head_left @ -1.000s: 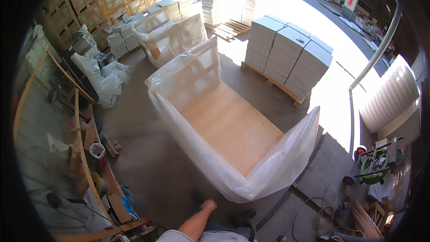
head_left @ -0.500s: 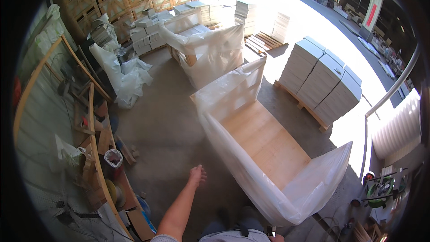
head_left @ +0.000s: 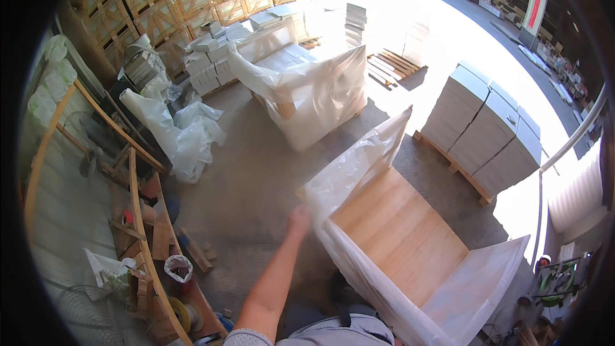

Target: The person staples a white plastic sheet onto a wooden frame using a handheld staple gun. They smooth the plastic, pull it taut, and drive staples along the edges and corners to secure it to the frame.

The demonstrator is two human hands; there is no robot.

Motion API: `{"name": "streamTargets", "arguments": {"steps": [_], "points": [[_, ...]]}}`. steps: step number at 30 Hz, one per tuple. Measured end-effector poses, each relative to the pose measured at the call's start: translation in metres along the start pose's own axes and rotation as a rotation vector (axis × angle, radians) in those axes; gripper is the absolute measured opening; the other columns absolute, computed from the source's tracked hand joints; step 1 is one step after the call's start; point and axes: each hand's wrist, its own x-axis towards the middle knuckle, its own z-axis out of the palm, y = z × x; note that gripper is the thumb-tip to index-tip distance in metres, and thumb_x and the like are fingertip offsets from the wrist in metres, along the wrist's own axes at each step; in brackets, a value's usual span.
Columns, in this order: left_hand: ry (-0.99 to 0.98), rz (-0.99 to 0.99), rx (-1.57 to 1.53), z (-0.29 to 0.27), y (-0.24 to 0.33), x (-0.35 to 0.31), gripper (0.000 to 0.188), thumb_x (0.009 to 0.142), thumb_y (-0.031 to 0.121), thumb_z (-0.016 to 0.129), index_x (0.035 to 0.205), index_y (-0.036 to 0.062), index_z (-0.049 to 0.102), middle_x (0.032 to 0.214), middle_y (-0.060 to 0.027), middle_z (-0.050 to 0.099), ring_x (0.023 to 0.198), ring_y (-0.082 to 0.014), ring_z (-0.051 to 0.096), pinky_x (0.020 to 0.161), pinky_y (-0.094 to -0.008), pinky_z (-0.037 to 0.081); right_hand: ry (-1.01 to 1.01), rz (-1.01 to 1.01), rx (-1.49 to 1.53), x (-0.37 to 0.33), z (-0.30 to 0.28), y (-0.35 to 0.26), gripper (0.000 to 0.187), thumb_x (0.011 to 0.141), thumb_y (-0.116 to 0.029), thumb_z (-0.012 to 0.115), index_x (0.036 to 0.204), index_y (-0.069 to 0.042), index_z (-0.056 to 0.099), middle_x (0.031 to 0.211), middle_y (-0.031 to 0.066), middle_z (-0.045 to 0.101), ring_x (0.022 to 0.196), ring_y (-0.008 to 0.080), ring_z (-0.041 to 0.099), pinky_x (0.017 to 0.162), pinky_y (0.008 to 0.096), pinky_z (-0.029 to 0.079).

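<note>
My left hand (head_left: 299, 220) reaches forward, close to the left side of a low wooden crate. Blur smears its fingers, and whether it touches the film there I cannot tell. Milky plastic film (head_left: 378, 282) drapes over the crate's raised sides and hangs down outside. Inside, the bare plywood base (head_left: 400, 218) shows pale wood panels. My right hand is out of the picture below the lower edge.
Ahead stands another film-draped crate (head_left: 320, 99) holding flat pale pieces. Grey stacked blocks (head_left: 477, 122) sit on a pallet at right. Crumpled plastic (head_left: 192, 144), a curved wooden strip (head_left: 142, 234) and a lined bucket (head_left: 179, 269) lie left. Slatted crates (head_left: 150, 6) rise behind.
My left hand has moved forward and right, closer to the near crate's side. My right hand has slipped out of the lower edge. The whole view has shifted slightly.
</note>
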Motion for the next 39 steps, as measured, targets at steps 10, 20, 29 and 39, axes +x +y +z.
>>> {"name": "streamTargets", "arguments": {"steps": [10,20,29,39], "points": [[-0.068,0.084,0.444,0.018,0.026,0.074,0.044,0.084,0.042,0.062,0.103,0.0021,0.068,0.098,-0.0192,0.07,0.096,-0.0348,0.067,0.083,-0.0458,0.052,0.064,0.141,0.115,0.013,0.101,-0.106,0.052,0.074,-0.041,0.073,0.082,0.01,0.069,0.086,0.0259,0.07,0.085,0.0348,0.071,0.072,0.0441,0.053],[-0.643,-0.273,-0.585,-0.039,-0.061,0.149,0.018,0.092,0.018,0.05,0.101,0.005,0.059,0.09,-0.0108,0.067,0.084,-0.0277,0.068,0.077,-0.0489,0.056,0.157,0.327,0.418,-0.107,0.229,-0.26,0.051,0.078,-0.042,0.067,0.08,0.009,0.07,0.082,0.0245,0.07,0.077,0.0366,0.071,0.067,0.0441,0.053],[-0.611,-0.674,-0.462,-0.022,-0.098,0.195,0.018,0.094,0.019,0.05,0.105,0.0051,0.056,0.099,-0.0137,0.064,0.082,-0.0326,0.067,0.073,-0.0577,0.054,0.168,0.28,0.476,-0.138,0.359,-0.283,0.046,0.078,-0.038,0.067,0.077,0.008,0.069,0.082,0.0263,0.067,0.078,0.0394,0.068,0.067,0.0464,0.052],[-0.656,-0.715,0.009,0.025,-0.146,0.252,0.026,0.09,0.012,0.055,0.11,-0.0032,0.059,0.094,-0.022,0.066,0.074,-0.0372,0.068,0.066,-0.0602,0.058,0.18,0.341,0.567,-0.122,0.308,-0.35,0.041,0.077,-0.033,0.068,0.075,0.008,0.068,0.077,0.0207,0.067,0.071,0.0325,0.067,0.062,0.0441,0.05]]}}
